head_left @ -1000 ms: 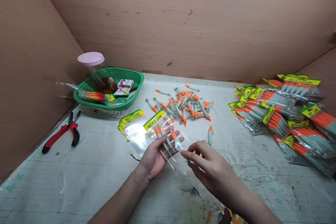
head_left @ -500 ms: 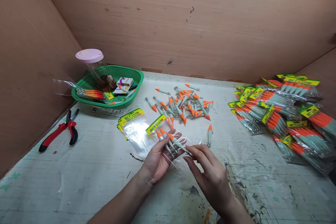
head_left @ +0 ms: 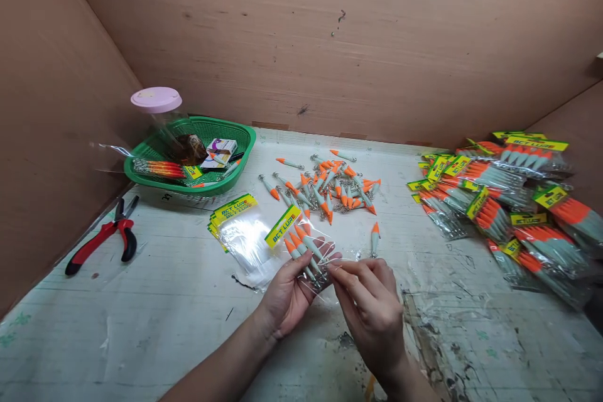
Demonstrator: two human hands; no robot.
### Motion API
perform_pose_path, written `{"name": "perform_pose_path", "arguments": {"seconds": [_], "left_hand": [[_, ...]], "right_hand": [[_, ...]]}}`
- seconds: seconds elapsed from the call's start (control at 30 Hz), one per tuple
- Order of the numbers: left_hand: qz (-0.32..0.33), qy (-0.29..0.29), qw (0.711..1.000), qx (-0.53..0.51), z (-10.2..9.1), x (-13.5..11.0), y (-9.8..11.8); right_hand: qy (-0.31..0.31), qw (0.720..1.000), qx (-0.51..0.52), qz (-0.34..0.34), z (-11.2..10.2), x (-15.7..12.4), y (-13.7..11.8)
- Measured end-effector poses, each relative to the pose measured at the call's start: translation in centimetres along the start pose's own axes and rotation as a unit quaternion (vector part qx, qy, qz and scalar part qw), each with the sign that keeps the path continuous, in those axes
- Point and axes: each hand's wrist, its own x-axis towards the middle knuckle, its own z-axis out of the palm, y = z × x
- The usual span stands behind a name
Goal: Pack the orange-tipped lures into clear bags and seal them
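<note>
My left hand (head_left: pixel 288 296) holds a clear plastic bag with a yellow header card (head_left: pixel 284 226), thumb on top and fingers underneath. Inside the bag lie three pale fishing lures (head_left: pixel 304 250) with orange tips, side by side, hooks toward me. At the bag's open lower right edge, my right hand (head_left: pixel 370 301) has thumb and fingertips pinched together on the plastic; whether a lure's hook is also between them I cannot tell. Beyond the hands spreads a pile of loose lures (head_left: pixel 330 185). One single lure (head_left: pixel 375 237) rests apart, just above my right hand.
A stack of unfilled header bags (head_left: pixel 240 232) lies left of my hands. Red-handled pliers (head_left: pixel 106 235) sit farther left. Behind them stands a green basket (head_left: pixel 221 187) with a pink-lidded container (head_left: pixel 156 100). Filled lure packets (head_left: pixel 499 201) are heaped at the right. Wooden panels enclose the table.
The third lure has slid deeper into the bag and now lies alongside the other two. My right hand has shifted slightly left, from the lure's hook end to the bag's edge.
</note>
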Motion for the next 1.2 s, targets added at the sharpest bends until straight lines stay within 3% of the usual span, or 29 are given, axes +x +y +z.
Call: {"name": "perform_pose_path", "arguments": {"seconds": [0.13, 0.23, 0.27, 0.4, 0.5, 0.57, 0.67, 0.73, 0.8, 0.87, 0.9, 0.97, 1.07, 1.2], "left_hand": [[-0.004, 0.014, 1.000, 0.014, 0.0, -0.1, 0.2], [0.002, 0.016, 1.000, 0.002, 0.1, -0.2, 0.7], [0.005, 0.021, 1.000, -0.006, 0.1, -0.2, 0.8], [0.015, 0.050, 0.998, -0.019, 0.1, -0.1, 0.9], [0.016, 0.057, 0.998, -0.011, 0.1, 0.0, 0.8], [0.021, 0.068, 0.997, -0.003, 0.2, 0.1, 0.8], [0.026, 0.081, 0.996, 0.010, 0.2, 0.3, 0.8], [0.029, 0.078, 0.996, 0.013, 0.0, 0.4, 0.9], [0.027, 0.070, 0.997, 0.012, -0.1, 0.4, 1.0], [0.020, 0.067, 0.997, 0.012, -0.1, 0.3, 0.9], [0.016, 0.068, 0.997, 0.015, -0.1, 0.3, 0.8], [0.008, 0.072, 0.997, 0.023, -0.1, 0.1, 0.7], [0.002, 0.067, 0.997, 0.034, 0.1, 0.1, 0.5], [0.003, 0.069, 0.997, 0.036, 0.3, 0.1, 0.6]], "right_hand": [[-0.054, 0.996, 0.072, -0.001, -2.1, -0.1, 0.7], [0.035, 0.992, 0.064, 0.101, -4.2, -0.6, 3.7], [0.037, 0.991, 0.034, 0.127, -4.7, -0.8, 5.1], [-0.126, 0.984, -0.053, 0.112, -4.1, -1.7, 10.5], [-0.152, 0.983, -0.055, 0.092, -2.4, -2.1, 12.2], [-0.151, 0.984, -0.047, 0.084, -2.4, -1.9, 11.7], [-0.176, 0.981, 0.016, 0.085, -5.7, -0.9, 9.1], [-0.235, 0.962, 0.110, 0.082, -9.0, 0.0, 6.9], [-0.333, 0.925, 0.180, 0.025, -11.6, 0.9, 4.8], [-0.405, 0.896, 0.179, -0.015, -12.0, 1.5, 3.1], [-0.414, 0.895, 0.161, -0.026, -11.3, 1.6, 2.5], [-0.367, 0.923, 0.107, -0.040, -8.8, 1.4, 1.7], [-0.224, 0.971, 0.032, -0.079, -4.5, 0.5, 1.6], [-0.111, 0.988, 0.009, -0.110, -2.0, -0.5, 2.0]]}}
